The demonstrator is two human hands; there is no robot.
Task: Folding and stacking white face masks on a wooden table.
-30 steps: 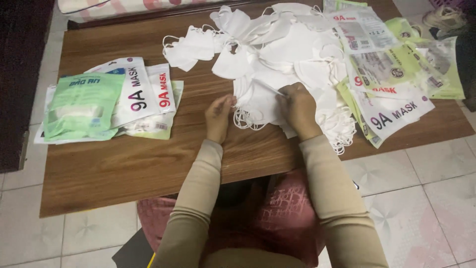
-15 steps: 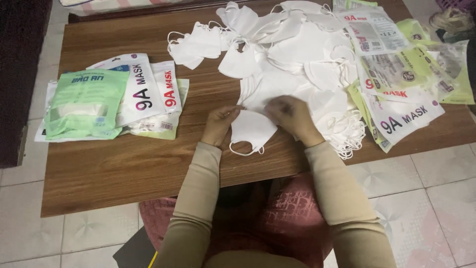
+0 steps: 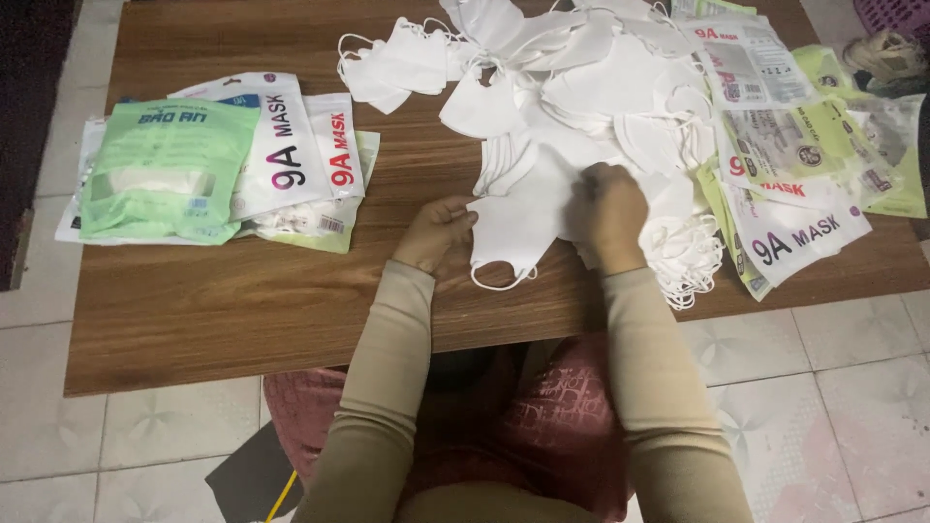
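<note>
A white face mask (image 3: 518, 232) lies flat near the front edge of the wooden table (image 3: 223, 300). My left hand (image 3: 436, 232) pinches its left edge. My right hand (image 3: 610, 213) grips its right side, where it meets a big loose pile of white masks (image 3: 581, 97) spreading to the back. A neat stack of masks (image 3: 690, 254) with dangling ear loops sits just right of my right hand.
Filled mask packets, green and white (image 3: 208, 165), are stacked at the table's left. Empty flat packets (image 3: 794, 165) overlap along the right edge. Pale floor tiles (image 3: 833, 407) surround the table; a dark card (image 3: 254, 475) lies by my knee.
Both hands have pulled one mask out of the pile toward the front edge and spread it flat between them. The view has shifted slightly.
</note>
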